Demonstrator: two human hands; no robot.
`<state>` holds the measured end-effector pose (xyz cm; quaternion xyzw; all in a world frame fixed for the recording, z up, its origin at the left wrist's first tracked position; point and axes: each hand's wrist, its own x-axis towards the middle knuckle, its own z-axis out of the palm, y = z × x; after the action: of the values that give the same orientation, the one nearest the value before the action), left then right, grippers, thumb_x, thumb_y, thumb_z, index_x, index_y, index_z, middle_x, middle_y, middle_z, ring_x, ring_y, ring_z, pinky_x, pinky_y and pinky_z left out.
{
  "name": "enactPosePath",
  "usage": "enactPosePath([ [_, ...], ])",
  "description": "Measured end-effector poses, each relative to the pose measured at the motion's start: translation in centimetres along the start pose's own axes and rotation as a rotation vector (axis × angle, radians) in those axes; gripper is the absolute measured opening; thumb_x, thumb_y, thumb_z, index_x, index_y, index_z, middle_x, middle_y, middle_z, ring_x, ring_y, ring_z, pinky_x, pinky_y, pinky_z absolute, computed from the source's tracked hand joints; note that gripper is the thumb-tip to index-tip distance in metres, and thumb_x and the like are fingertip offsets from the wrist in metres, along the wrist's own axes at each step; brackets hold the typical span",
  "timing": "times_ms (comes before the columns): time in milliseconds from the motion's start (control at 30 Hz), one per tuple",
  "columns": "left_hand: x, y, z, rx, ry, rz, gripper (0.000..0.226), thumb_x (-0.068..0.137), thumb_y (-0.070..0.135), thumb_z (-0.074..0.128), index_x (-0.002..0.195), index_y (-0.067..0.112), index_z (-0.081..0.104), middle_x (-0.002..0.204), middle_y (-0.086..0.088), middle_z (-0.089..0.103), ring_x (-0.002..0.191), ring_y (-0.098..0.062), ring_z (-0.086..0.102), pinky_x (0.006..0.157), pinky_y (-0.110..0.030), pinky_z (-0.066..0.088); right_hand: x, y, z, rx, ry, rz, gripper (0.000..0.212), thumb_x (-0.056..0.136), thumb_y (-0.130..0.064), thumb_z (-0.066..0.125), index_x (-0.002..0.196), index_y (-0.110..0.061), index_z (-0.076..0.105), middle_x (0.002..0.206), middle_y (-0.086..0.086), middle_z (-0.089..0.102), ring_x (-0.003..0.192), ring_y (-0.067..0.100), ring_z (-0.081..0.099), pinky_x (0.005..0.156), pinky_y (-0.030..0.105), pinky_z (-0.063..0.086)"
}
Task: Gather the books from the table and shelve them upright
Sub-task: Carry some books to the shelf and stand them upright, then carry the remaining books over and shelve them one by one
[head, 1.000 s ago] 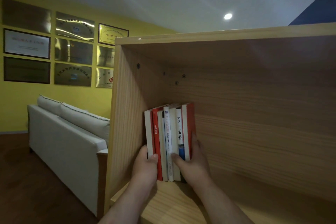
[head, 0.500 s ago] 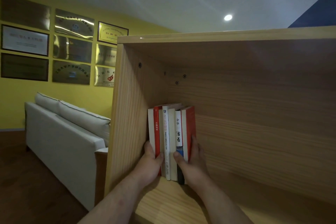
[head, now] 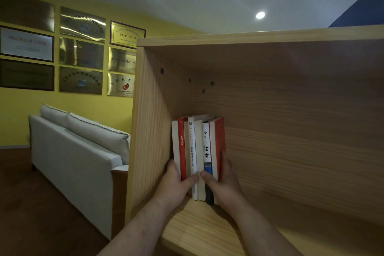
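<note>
Fingers: left hand [head: 176, 185] and right hand [head: 227, 183] pinching upright books [head: 195, 145], one each side | books beside shelf wall [head: 153, 131]

- An office lounge or reception room, by its furnishings.
- Framed certificates and metal plaques [head: 82, 48] fill the yellow wall [head: 14, 122] far left.
- A pale sofa [head: 76, 151] stands beneath them.
- A wooden bookshelf [head: 270, 110] stands near right.

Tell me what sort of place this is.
Probably a company office lounge or reception area. Rows of framed plaques and certificates hang on the yellow wall, a pale sofa sits below them, and a wooden bookshelf holds a few upright books.
</note>
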<state>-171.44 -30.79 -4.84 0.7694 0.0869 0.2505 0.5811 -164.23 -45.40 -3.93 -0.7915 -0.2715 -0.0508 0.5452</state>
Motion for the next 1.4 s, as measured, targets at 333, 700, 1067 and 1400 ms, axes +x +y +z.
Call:
enactPosePath([
  [333, -8.1, 2.5, -2.2, 0.489, -0.091, 0.003, 0.049, 0.096, 0.044, 0.056, 0.143, 0.031, 0.046, 0.139, 0.013, 0.052, 0.126, -0.01, 0.05, 0.098, -0.027, 0.044, -2.9, -1.7, -0.8, -0.055, -0.073, 0.068, 0.088, 0.085, -0.04, 0.073, 0.151, -0.054, 0.017, 0.146, -0.011, 0.049, 0.133, 0.016, 0.051, 0.108, 0.052, 0.048],
  [700, -18.0, 3.4, -3.5, 0.696, -0.156, 0.134, 0.033, 0.096, 0.038, 0.058, 0.128, 0.035, 0.06, 0.129, 0.017, 0.058, 0.116, 0.0, 0.053, 0.103, -0.028, 0.048, -15.0, -4.6, -6.1, -0.594, -0.297, 0.051, 0.051, 0.098, -0.041, 0.057, 0.146, -0.029, 0.048, 0.142, -0.006, 0.057, 0.127, 0.013, 0.054, 0.106, 0.035, 0.048],
  [1067, -31.5, -5.2, -3.5, 0.667, -0.342, -0.145, 0.03, 0.095, 0.036, 0.06, 0.123, 0.025, 0.067, 0.115, 0.009, 0.065, 0.11, -0.009, 0.061, 0.094, -0.024, 0.049, -32.3, 2.8, -4.9, -0.722, -0.577, -0.082, 0.04, 0.103, -0.036, 0.048, 0.139, -0.024, 0.058, 0.143, -0.003, 0.058, 0.132, 0.017, 0.051, 0.106, 0.028, 0.039],
  [1400, -37.1, -20.8, -0.1, 0.676, -0.694, -0.558, 0.019, 0.097, 0.035, 0.056, 0.106, 0.02, 0.063, 0.103, 0.003, 0.062, 0.096, -0.016, 0.06, 0.078, -0.027, 0.044, -38.8, 18.3, 2.3, -0.693, -1.103, 0.345, 0.031, 0.103, -0.032, 0.047, 0.122, -0.015, 0.066, 0.125, 0.007, 0.065, 0.114, 0.024, 0.062, 0.092, 0.035, 0.047],
])
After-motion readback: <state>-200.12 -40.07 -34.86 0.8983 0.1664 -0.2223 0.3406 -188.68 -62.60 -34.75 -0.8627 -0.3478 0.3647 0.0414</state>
